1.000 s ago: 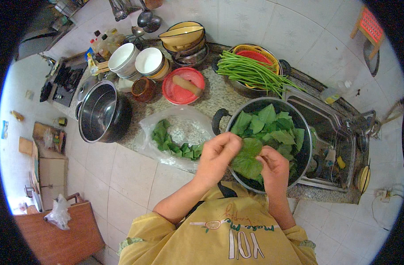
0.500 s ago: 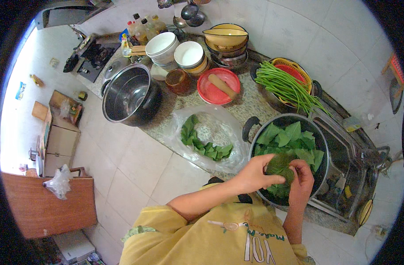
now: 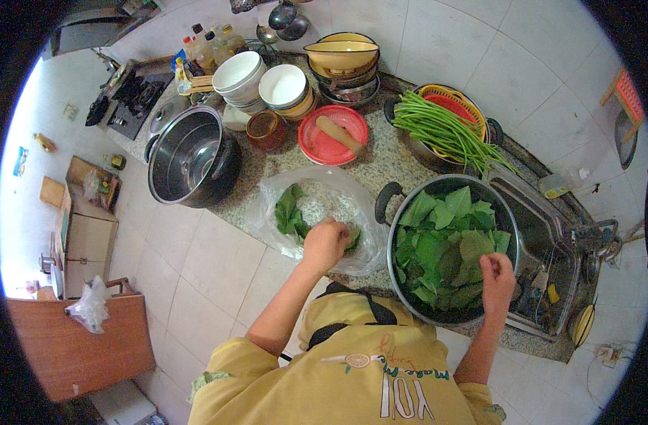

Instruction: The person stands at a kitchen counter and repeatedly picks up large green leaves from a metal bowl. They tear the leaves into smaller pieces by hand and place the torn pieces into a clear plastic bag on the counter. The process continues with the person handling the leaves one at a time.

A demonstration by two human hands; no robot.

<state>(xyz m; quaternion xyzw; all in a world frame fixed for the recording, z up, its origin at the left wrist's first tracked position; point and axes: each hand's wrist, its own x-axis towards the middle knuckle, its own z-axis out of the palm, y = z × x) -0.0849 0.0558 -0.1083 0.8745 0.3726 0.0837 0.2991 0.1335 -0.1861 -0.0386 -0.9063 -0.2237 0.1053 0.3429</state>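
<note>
Two batches of green leaves [image 3: 426, 248] are seen: one in one clear plastic bag [image 3: 372, 244] under the left hand [image 3: 326, 244], its finger state impossible to tell, one in one pot [image 3: 501, 200], where the right hand [image 3: 499, 275] is held narrow-fingered, grip unclear.

My one view comes from the left of two fisheye cameras worn on the person's head, so I look steeply down and forward past the yellow shirt [image 3: 324, 382], which sits close under the lens at the lower edge. The picture is upright and unmirrored; the left hand [image 3: 326, 244] and right hand [image 3: 497, 276] lie near, around the middle and right. The surface [image 3: 278, 159] crosses my view on a slant, upper left to lower right, with the tiled wall [image 3: 437, 42] beyond. The stove [image 3: 136, 106] reads farther off. Toward the black, rounded border, straight edges bow.
</note>
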